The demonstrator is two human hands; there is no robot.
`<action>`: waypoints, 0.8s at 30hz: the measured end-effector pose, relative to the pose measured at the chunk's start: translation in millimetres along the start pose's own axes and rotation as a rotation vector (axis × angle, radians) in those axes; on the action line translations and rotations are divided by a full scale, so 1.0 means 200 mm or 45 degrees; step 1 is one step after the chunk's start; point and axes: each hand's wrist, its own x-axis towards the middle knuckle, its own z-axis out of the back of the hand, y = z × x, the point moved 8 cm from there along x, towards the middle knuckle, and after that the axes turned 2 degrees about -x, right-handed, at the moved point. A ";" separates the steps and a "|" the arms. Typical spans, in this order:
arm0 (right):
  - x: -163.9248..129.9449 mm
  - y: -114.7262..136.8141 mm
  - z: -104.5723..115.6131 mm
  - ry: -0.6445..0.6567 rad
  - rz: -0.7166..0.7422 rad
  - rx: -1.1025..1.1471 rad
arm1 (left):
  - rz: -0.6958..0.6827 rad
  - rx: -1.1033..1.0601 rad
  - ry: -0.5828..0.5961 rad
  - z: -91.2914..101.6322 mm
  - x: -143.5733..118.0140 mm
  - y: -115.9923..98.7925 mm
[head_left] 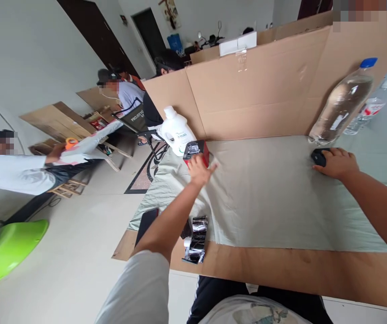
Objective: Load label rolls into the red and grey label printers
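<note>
My left hand (200, 171) reaches to the far left part of the cloth-covered table, its fingers spread and the thumb out to the right. Its fingertips are at the front of a red and black box (195, 148); whether they press on it I cannot tell. Right behind that box stands a white jug (179, 132) with a handle. Over on the right, my right hand (340, 163) is closed around a small black object (318, 157) resting on the cloth, partly hidden by the fingers. Just behind it stands a large clear bottle (344, 105) with a blue cap.
A cardboard panel (257, 90) borders the table's back. A smaller bottle (368, 108) stands at the right. By my left forearm lie a dark phone-like slab (147, 223) and a silvery roll (199, 236). The grey-green cloth (264, 193) is wrinkled at left. Other people sit farther left.
</note>
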 end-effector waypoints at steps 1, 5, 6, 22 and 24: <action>0.00 0.04 -0.01 -0.020 0.033 0.007 | 0.158 0.022 -0.075 0.04 0.12 0.06; -0.10 0.32 -0.03 0.072 0.154 -0.008 | 0.567 0.020 0.058 -0.03 0.39 0.22; -0.14 0.42 -0.03 0.098 0.205 0.006 | 0.596 0.022 0.080 -0.07 0.41 0.23; -0.57 1.10 -0.25 0.609 -0.172 1.207 | 0.039 0.021 -0.223 -0.03 0.01 -0.06; -0.55 1.15 -0.30 0.631 -0.423 1.441 | -0.167 -0.095 -0.206 -0.03 -0.18 -0.17</action>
